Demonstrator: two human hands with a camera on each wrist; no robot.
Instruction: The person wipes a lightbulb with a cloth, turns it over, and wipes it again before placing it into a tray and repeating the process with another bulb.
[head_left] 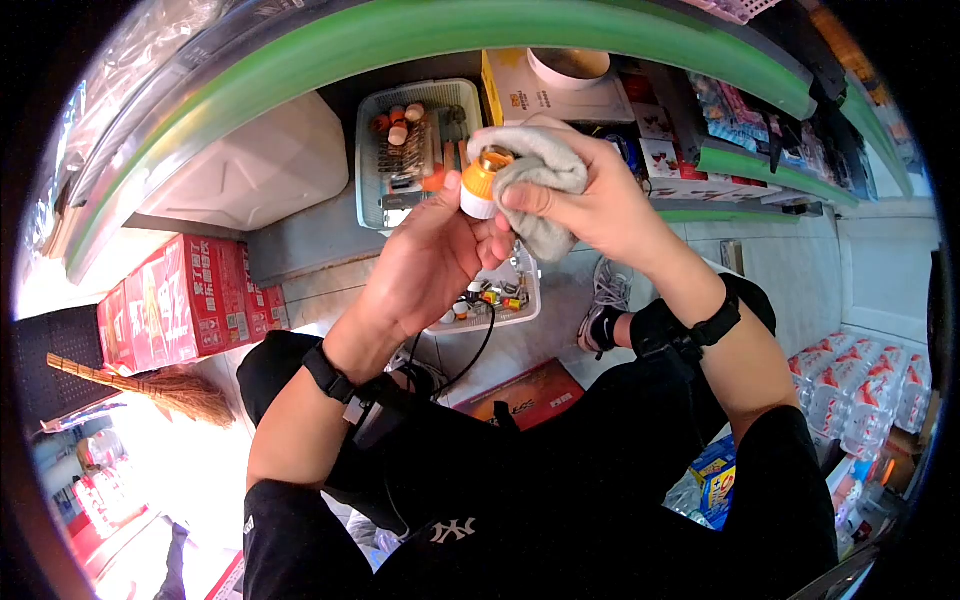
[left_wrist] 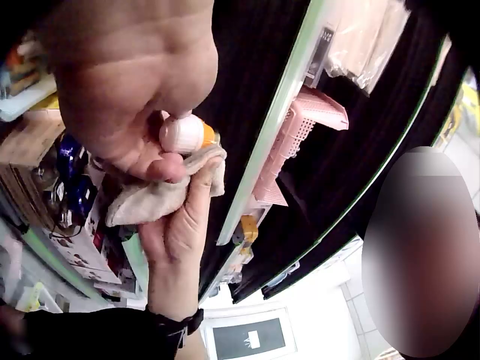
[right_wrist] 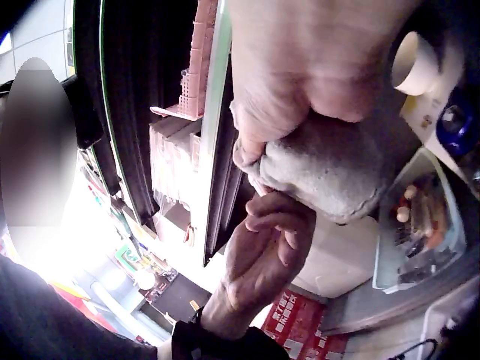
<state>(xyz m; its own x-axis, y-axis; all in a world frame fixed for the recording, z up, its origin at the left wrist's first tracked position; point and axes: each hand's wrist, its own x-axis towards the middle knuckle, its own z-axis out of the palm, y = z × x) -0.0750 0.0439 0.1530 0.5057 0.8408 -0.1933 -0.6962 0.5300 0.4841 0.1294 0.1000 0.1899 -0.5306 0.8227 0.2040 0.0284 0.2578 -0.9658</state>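
My left hand (head_left: 425, 255) pinches a small piece (head_left: 483, 185) with a shiny gold-orange collar and a white base. It stands nearly upright at the fingertips, its metallic end uppermost. Bunched in my right hand (head_left: 592, 195) is a grey cloth (head_left: 550, 170), gripped between thumb and fingers and pressed close against the gold part. In the left wrist view the white base (left_wrist: 182, 135) shows between the left fingers, with the cloth (left_wrist: 154, 201) alongside. The right wrist view shows the cloth (right_wrist: 326, 169) hiding the piece.
Beyond the hands, a pale basket (head_left: 366, 150) holds similar orange-and-white pieces and metal parts. A lower white tray (head_left: 533, 300) contains small parts. A green-edged shelf (head_left: 450, 35) arches overhead. Red boxes (head_left: 170, 305), a broom (head_left: 170, 392) and bottle packs (head_left: 860, 390) stand around.
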